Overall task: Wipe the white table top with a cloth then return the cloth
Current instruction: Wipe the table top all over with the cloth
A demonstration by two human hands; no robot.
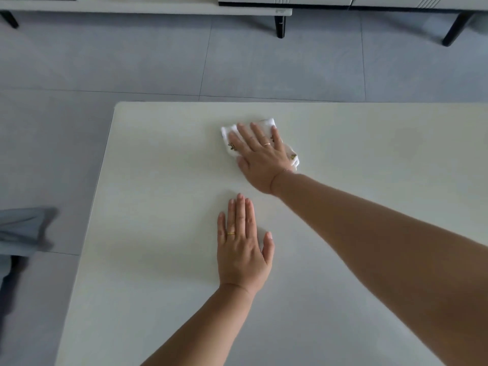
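The white table top [148, 196] fills most of the view. A small white cloth [229, 133] with a few dark printed marks lies near the far edge. My right hand [260, 157] presses flat on the cloth with fingers spread, hiding its middle. My left hand [243, 247] rests palm down on the bare table, nearer to me, fingers together and nothing under it. A ring shows on each hand.
Grey tiled floor [132, 56] surrounds the table at left and beyond. A low white cabinet on dark legs [280, 26] stands at the far side. A blurred grey-blue piece of furniture [23, 228] sits at the left edge.
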